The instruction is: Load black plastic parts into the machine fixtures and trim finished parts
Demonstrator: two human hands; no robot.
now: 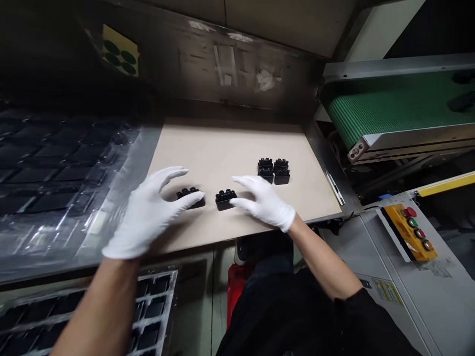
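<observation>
Both my hands wear white gloves over a beige board [208, 148] on the bench. My left hand [154, 207] is open, its thumb and fingers apart around a small black block-like part [196, 201] with round knobs on top; the thumb partly covers it, and I cannot tell if they touch. A similar black part [224, 200] sits to the right. My right hand [263, 200] is open beside that part, thumb tip at its right edge. Behind the right hand, several more black parts [281, 171] stand in a tight cluster, partly hidden by the fingers.
Clear plastic trays with dark pieces [44, 163] lie to the left; another tray [156, 301] is lower down. A green conveyor belt [401, 104] runs at the right, above an orange button box [410, 232]. A pen-like object [335, 188] lies at the board's right edge.
</observation>
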